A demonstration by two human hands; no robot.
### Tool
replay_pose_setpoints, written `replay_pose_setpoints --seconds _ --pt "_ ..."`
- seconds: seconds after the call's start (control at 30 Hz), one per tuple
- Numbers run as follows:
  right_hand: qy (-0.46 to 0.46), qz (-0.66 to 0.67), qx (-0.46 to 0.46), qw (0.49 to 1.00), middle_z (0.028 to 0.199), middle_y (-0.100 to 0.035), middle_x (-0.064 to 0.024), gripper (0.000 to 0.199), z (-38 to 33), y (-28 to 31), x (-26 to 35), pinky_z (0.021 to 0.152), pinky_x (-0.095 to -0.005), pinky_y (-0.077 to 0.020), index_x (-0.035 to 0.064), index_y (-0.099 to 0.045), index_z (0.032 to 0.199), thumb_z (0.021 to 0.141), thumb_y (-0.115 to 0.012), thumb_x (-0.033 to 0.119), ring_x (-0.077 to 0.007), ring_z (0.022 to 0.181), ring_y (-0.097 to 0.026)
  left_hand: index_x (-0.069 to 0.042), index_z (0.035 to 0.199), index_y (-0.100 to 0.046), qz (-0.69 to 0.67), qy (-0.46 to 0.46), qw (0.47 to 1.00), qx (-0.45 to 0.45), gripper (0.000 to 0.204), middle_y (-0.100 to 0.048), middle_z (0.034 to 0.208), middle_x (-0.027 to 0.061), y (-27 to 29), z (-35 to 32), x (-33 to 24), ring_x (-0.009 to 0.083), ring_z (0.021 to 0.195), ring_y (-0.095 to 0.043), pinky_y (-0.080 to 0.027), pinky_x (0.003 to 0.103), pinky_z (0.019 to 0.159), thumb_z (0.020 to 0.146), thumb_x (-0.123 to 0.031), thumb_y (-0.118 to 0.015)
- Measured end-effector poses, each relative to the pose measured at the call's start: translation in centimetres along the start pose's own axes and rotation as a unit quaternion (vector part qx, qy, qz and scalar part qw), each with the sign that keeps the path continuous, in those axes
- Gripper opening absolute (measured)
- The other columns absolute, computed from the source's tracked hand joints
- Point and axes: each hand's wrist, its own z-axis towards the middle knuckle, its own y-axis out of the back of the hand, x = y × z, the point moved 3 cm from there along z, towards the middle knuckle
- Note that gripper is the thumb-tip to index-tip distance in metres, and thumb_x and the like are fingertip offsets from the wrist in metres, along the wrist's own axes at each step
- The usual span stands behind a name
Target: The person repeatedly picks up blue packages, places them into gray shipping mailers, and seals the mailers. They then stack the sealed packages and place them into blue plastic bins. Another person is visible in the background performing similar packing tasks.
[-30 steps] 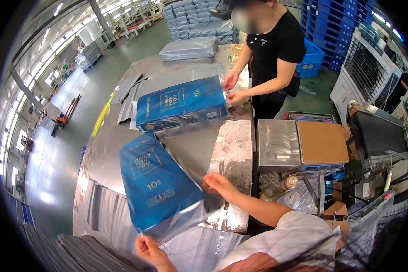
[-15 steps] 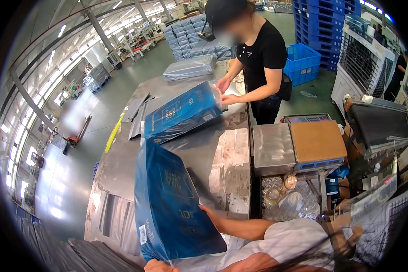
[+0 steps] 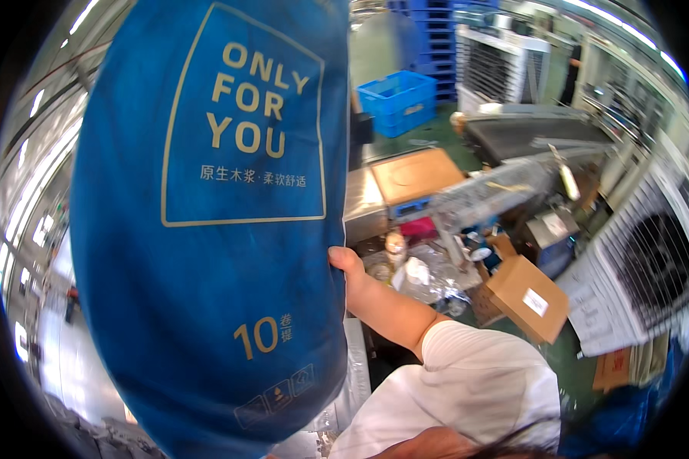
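Observation:
A large blue plastic packaging bag (image 3: 214, 260) with pale gold lettering and a square printed frame fills the left half of the head view, upright and very near. My right hand (image 3: 346, 264) grips its right edge, the thumb on the printed side and the fingers out of sight behind. Of my left arm only some blurred skin (image 3: 429, 445) shows at the lower edge. The left hand's fingers are hidden, so their hold cannot be made out. The bag covers most of the worktable behind it.
Right of the bag stand a low bench with a brown board (image 3: 417, 180), a blue crate (image 3: 398, 99) and a cardboard box (image 3: 527, 298). A white fan unit (image 3: 635, 237) stands at the right. Clear plastic scraps (image 3: 429, 279) lie near my forearm. Blue pallets (image 3: 436, 53) are stacked behind.
The blue bag has come up and much closer, and now blocks the table and the second bag. My right hand has risen with it. The view has swung right; the co-worker is largely hidden.

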Motion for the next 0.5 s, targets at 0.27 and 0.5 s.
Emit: replay_pose_setpoints --seconds 0.27,0.5 --pt "0.242 -0.197 -0.043 0.949 0.119 -0.048 -0.0117 0.072 -16.4 -4.6 10.7 0.087 -0.0359 -0.0439 0.0046 -0.034 0.127 0.069 -0.066 0.034 -0.0212 0.105 -0.050 -0.008 0.082 -0.048 -0.262 0.015 0.965 -0.017 0.024 -0.056 0.076 0.0052 -6.4 -1.1 -4.5 0.0135 0.065 -0.053 -0.047 0.029 0.057 0.086 -0.032 -0.049" --pt "0.333 -0.219 -0.280 0.874 0.128 -0.040 -0.0137 0.084 -34.1 -6.0 13.4 0.092 -0.0484 -0.0374 0.0103 -0.027 0.131 0.067 -0.068 0.045 -0.0303 0.114 -0.042 -0.006 0.083 -0.048 -0.425 0.016 0.890 0.166 0.031 -0.058 0.082 0.0070 -15.0 -3.6 -11.3 0.0140 0.068 -0.056 -0.050 0.029 0.060 0.087 -0.036 -0.048"
